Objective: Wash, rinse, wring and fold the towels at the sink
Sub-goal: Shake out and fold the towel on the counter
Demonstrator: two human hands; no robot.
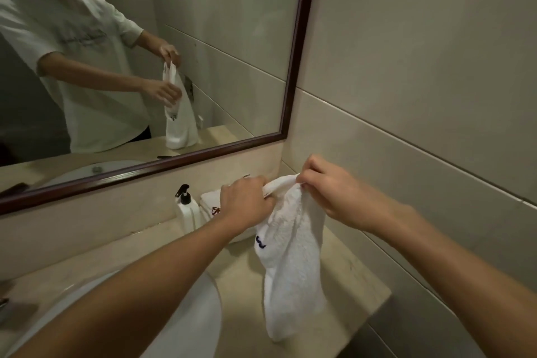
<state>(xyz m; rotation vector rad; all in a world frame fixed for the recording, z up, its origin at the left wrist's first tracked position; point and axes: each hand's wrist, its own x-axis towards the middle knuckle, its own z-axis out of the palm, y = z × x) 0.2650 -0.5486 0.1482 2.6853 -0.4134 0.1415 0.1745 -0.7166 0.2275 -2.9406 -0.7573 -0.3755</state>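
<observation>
A white towel (293, 259) with a small dark blue mark hangs above the counter to the right of the sink. My left hand (247, 200) grips its top edge on the left side. My right hand (328, 189) pinches the same top edge a little higher and to the right. The towel's lower end hangs down close to the countertop. Behind my left hand a second white towel (210, 206) with a red emblem lies folded on the counter against the wall. The white sink basin (191, 325) sits at lower left, partly hidden by my left forearm.
A white soap pump bottle (187, 209) with a black nozzle stands by the folded towel. A dark-framed mirror (299, 46) covers the wall above. The beige countertop (354, 273) ends at the tiled wall on the right.
</observation>
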